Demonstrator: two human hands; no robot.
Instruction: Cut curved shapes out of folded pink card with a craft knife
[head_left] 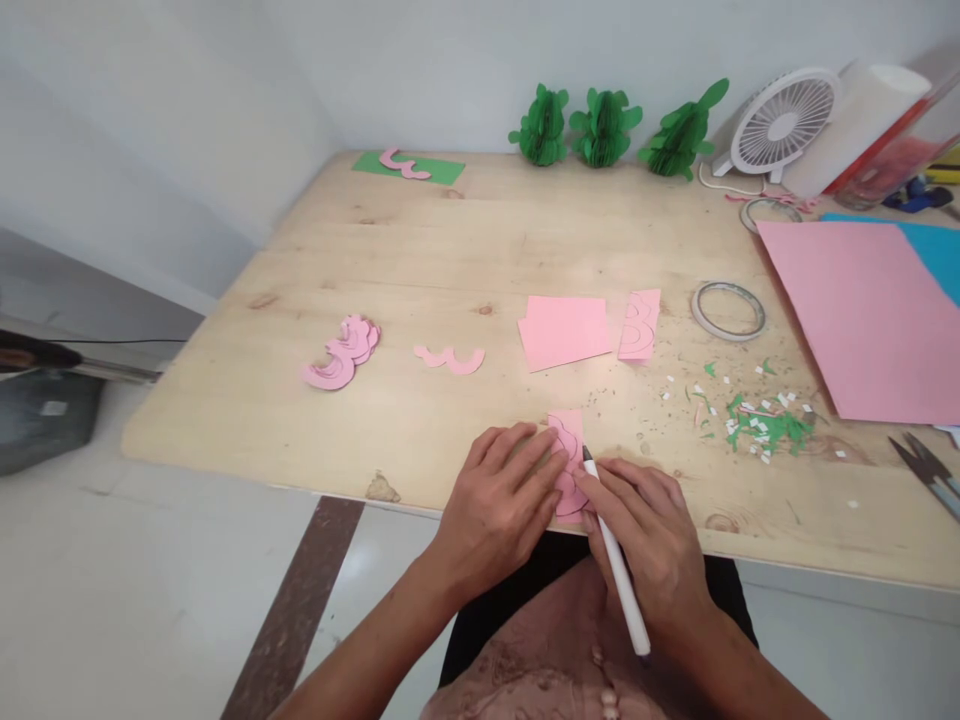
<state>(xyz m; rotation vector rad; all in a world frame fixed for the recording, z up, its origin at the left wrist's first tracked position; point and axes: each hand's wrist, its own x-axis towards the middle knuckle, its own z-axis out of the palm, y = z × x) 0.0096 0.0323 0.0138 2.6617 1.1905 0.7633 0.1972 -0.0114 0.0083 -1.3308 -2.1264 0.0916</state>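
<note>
Tracing seemingly in hand: left hand (499, 500) is lying flat over the pink strip (568, 425) between the hands on the tabletop (450, 250), right hand (649, 535) is gripping a white pen (622, 590), next stroke probably calling for steady pressure.

Bright, soft light spreads evenly across the pale wooden surface (450, 250), leaving only faint shading around the bare left hand (499, 500) and bare right hand (649, 530), both free of obvious motion blur. A pale patch of glare sits on the glossy white tiled floor (366, 565), while the dark grey plastic bin (49, 420) lies in dimness. Wide-angle distortion slants and stretches the clear plastic container with reddish contents (881, 160), its detail softened.
</note>
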